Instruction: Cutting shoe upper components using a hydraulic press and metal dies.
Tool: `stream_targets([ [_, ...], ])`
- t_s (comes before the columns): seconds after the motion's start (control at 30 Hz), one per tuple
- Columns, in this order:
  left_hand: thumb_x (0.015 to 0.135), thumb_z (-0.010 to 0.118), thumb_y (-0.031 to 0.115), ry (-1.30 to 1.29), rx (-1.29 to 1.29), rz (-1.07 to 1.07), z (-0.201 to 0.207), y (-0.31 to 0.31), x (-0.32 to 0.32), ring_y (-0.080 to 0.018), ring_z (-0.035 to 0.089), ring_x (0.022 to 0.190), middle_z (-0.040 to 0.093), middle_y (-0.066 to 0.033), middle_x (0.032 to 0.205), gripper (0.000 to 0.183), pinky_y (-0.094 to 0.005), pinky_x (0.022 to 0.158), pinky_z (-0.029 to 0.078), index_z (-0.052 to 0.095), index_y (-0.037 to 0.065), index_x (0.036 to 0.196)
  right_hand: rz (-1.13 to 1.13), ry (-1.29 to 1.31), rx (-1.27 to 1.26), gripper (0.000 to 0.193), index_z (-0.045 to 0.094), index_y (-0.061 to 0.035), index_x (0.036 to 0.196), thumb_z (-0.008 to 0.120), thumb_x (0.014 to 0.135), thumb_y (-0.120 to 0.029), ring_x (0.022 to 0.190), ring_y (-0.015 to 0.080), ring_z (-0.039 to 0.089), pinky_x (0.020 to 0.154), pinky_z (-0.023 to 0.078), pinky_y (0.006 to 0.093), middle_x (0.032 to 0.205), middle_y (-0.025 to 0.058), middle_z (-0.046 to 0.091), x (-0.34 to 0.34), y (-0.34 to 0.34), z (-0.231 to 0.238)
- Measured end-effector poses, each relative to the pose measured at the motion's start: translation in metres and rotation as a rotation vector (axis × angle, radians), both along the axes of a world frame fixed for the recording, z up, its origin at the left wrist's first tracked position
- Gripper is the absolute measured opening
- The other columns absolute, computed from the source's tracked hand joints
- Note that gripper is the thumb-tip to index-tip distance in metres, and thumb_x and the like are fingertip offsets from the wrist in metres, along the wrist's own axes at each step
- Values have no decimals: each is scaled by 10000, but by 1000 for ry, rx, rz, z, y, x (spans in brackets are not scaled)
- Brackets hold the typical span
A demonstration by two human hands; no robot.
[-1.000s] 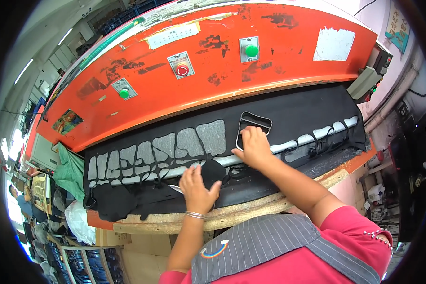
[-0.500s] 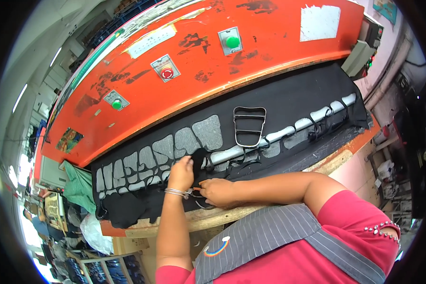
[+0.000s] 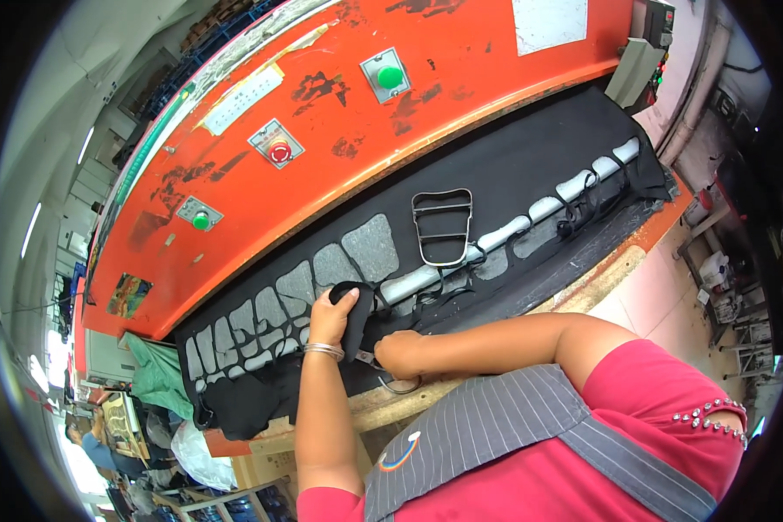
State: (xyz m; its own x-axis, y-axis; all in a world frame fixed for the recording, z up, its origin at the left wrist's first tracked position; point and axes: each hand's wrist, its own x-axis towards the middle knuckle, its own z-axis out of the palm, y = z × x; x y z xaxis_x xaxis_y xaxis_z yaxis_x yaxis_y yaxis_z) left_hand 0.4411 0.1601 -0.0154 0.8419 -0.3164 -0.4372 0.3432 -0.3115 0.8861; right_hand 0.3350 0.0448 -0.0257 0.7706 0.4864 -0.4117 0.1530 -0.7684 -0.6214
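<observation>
A loose piece of black sheet material (image 3: 357, 320) stands up from the work surface, pinched in my left hand (image 3: 329, 320) between thumb and fingers. Just to its right, low by the front edge, my right hand (image 3: 400, 354) is closed; what its fingers hold is mostly hidden. A small metallic bit (image 3: 365, 357) shows beside those fingers. Beneath both hands lies a long black sheet (image 3: 522, 178) with rows of shaped cut-outs that let a grey, worn surface through. On the sheet, beyond my right hand, rests a metal cutting die (image 3: 442, 228) with two crossbars.
An orange-red machine beam (image 3: 339, 165) with green buttons and a red stop knob (image 3: 279, 152) spans the far side. Thin black offcut strips (image 3: 574, 213) lie along the sheet's right part. The table has a worn wooden front edge (image 3: 600, 277). Green cloth (image 3: 158, 374) hangs at left.
My left hand has lifted the black piece so that it stands up. My right hand has closed and shifted slightly right. The whole view has tilted a little.
</observation>
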Motion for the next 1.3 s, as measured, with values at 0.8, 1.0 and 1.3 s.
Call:
stream_targets([
  [0.8,859,656,86,-311,-85,164,-22,-1,-30,-103,581,802,627,-53,925,224,-232,740,478,588,-30,1038,-531,806,750,1064,499,59,1006,300,660,-928,518,136,489,458,464,311,662,32,419,3,-92,-3],
  [1.0,861,650,87,-271,-173,273,-16,6,-36,-111,577,798,629,-42,919,186,-238,754,464,603,-18,1007,-587,816,714,1058,496,76,1009,305,683,-912,438,103,413,395,389,273,567,-1,363,4,-90,-3],
  [1.3,889,665,195,-293,-244,499,-13,22,-45,-143,563,898,602,-107,1052,471,-261,818,456,468,-72,1224,-510,685,510,942,549,43,981,347,755,-849,463,129,441,400,399,282,619,23,401,-17,-105,-3],
])
